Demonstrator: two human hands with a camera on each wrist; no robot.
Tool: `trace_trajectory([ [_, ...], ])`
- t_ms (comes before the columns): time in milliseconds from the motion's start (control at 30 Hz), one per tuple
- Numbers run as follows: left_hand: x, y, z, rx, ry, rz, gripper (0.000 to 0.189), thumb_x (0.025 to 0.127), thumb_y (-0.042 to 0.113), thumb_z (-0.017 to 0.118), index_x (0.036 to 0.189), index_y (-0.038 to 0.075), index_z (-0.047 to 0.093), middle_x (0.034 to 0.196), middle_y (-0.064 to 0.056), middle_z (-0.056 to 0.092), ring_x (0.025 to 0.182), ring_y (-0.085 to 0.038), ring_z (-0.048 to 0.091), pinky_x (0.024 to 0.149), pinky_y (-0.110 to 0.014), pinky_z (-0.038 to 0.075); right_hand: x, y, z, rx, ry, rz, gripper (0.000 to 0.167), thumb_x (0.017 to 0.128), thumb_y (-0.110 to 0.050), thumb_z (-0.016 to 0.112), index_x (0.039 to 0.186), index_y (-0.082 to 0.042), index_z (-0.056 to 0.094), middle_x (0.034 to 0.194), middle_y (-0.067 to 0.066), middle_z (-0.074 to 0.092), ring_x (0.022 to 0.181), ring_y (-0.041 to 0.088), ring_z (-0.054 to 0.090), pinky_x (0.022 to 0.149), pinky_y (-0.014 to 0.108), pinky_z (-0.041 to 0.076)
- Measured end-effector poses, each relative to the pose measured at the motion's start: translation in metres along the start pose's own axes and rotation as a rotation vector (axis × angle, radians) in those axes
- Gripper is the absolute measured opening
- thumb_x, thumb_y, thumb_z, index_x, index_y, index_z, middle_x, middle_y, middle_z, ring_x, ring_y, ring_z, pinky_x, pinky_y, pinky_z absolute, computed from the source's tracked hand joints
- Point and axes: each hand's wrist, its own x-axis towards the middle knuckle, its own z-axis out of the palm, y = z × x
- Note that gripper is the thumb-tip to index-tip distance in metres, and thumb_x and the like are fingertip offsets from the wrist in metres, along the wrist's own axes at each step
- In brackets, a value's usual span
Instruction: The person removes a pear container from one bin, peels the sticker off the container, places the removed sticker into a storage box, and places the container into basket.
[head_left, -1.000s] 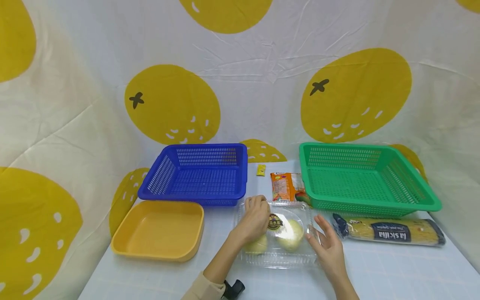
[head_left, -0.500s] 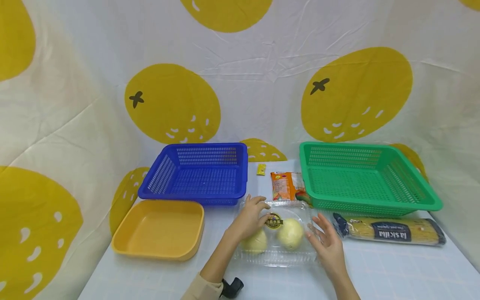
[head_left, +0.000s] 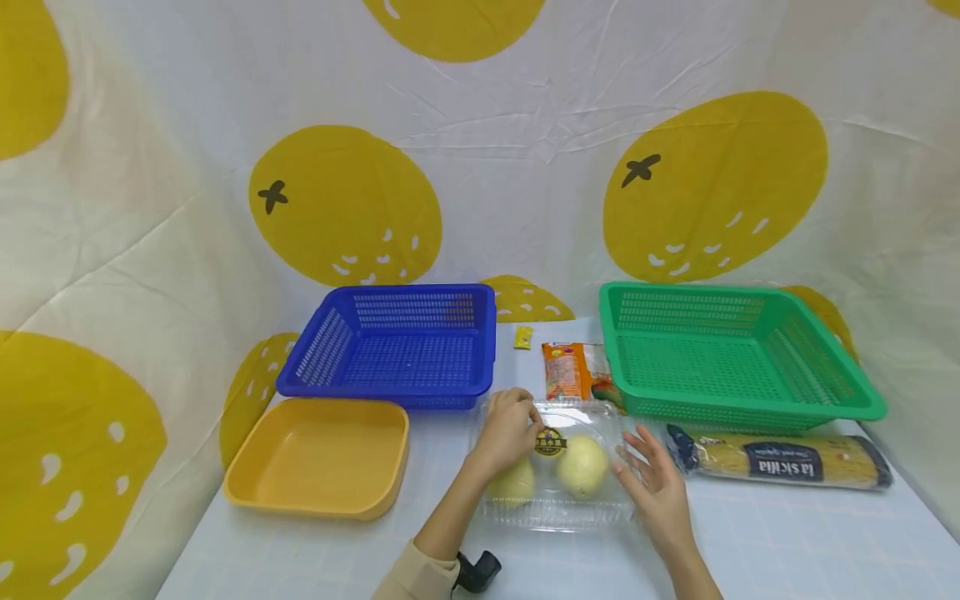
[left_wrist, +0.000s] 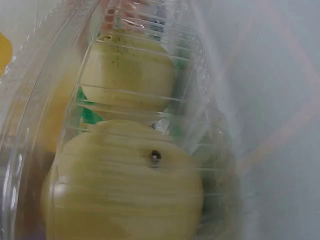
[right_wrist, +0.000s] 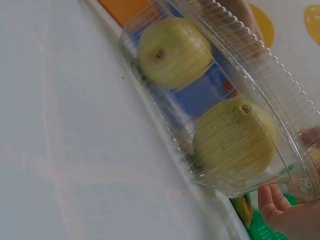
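Observation:
A clear plastic fruit box [head_left: 573, 518] lies on the table in the head view, its lid down over two round pale-yellow fruits [head_left: 583, 465]. A dark round label [head_left: 551, 442] sits on the lid. My left hand [head_left: 507, 429] rests over the lid's left part, fingers bent, their tips beside the label. My right hand [head_left: 662, 496] stands at the box's right side, fingers spread and loosely bent. Thumb and fingertips are right at its plastic edge in the right wrist view. Through the clear wall both fruits [left_wrist: 125, 185] show close up in the left wrist view.
Behind the box stand a blue basket [head_left: 408, 392] and a green basket [head_left: 738, 406]. A yellow tub [head_left: 315, 504] is at left, a spaghetti pack [head_left: 783, 461] at right. An orange packet [head_left: 566, 371] and a small yellow sachet [head_left: 522, 337] lie between the baskets.
My left fingers lifted and spread near the label, then came down again on the lid. The right hand has stayed at the box's right side. The box has hardly moved.

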Motion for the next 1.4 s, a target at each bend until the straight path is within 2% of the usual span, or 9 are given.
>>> trace_trajectory([
  [133,-0.002,0.001,0.003,0.166,-0.024,0.039,0.011,0.089,0.016,0.061,0.078,0.013,0.062,0.114,-0.008,0.057,0.11,-0.026,0.048,0.102,-0.043,0.031,0.001,-0.001,0.001,0.006,0.0,-0.013,0.062,0.085,0.008,0.061,0.139,0.011,0.03,0.123,-0.002,0.053,0.105,0.002,0.057,0.087,0.014,0.046],
  [233,-0.004,0.0,0.005,0.204,-0.028,0.082,0.011,0.091,0.016,0.056,0.08,0.014,0.057,0.118,-0.009,0.054,0.113,-0.027,0.046,0.103,-0.045,0.029,0.001,-0.001,0.001,0.001,0.006,-0.019,0.062,0.085,0.008,0.061,0.138,0.012,0.03,0.122,-0.002,0.053,0.105,0.001,0.057,0.087,0.013,0.046],
  [567,-0.005,-0.007,0.005,0.057,-0.039,0.119,0.007,0.091,0.011,0.055,0.085,0.012,0.054,0.118,-0.011,0.053,0.119,-0.027,0.04,0.104,-0.048,0.023,0.0,0.001,0.001,0.036,0.003,-0.021,0.063,0.084,0.011,0.061,0.139,0.011,0.03,0.122,-0.004,0.054,0.105,0.002,0.057,0.091,0.015,0.043],
  [800,-0.006,-0.007,0.002,-0.031,-0.041,0.12,0.007,0.091,0.009,0.054,0.084,0.01,0.054,0.118,-0.016,0.054,0.118,-0.029,0.042,0.101,-0.049,0.025,-0.001,0.001,0.0,0.027,-0.016,-0.008,0.063,0.086,0.007,0.061,0.14,0.01,0.028,0.125,0.001,0.051,0.107,0.001,0.056,0.09,0.013,0.043],
  [1033,-0.002,-0.008,-0.002,-0.242,-0.001,0.089,0.004,0.089,0.01,0.06,0.087,0.005,0.06,0.118,-0.018,0.058,0.116,-0.031,0.049,0.104,-0.048,0.026,0.0,0.001,-0.001,0.005,-0.006,0.0,0.063,0.087,0.006,0.06,0.141,0.008,0.029,0.125,0.002,0.05,0.107,0.0,0.056,0.089,0.013,0.044],
  [1200,0.0,-0.013,-0.01,-0.263,-0.058,0.077,0.021,0.082,0.016,0.071,0.096,0.0,0.068,0.121,-0.018,0.06,0.117,-0.032,0.052,0.105,-0.046,0.032,0.0,0.001,-0.001,0.021,-0.015,0.01,0.063,0.087,0.005,0.06,0.141,0.009,0.027,0.126,0.002,0.05,0.107,0.001,0.056,0.087,0.013,0.046],
  [1300,0.0,-0.015,-0.014,-0.253,-0.079,0.087,0.016,0.08,0.015,0.073,0.09,0.003,0.073,0.122,-0.016,0.061,0.116,-0.032,0.054,0.104,-0.045,0.037,0.0,0.002,-0.001,0.022,-0.018,0.01,0.063,0.087,0.005,0.06,0.141,0.009,0.027,0.126,0.002,0.05,0.107,0.001,0.056,0.087,0.013,0.046],
  [1400,0.0,-0.014,-0.014,-0.237,-0.057,0.092,0.007,0.079,0.013,0.073,0.082,0.007,0.075,0.12,-0.014,0.063,0.114,-0.032,0.056,0.102,-0.046,0.039,0.0,0.001,-0.001,0.016,-0.016,0.009,0.063,0.087,0.005,0.06,0.141,0.009,0.027,0.126,0.001,0.05,0.107,0.001,0.056,0.087,0.013,0.046],
])
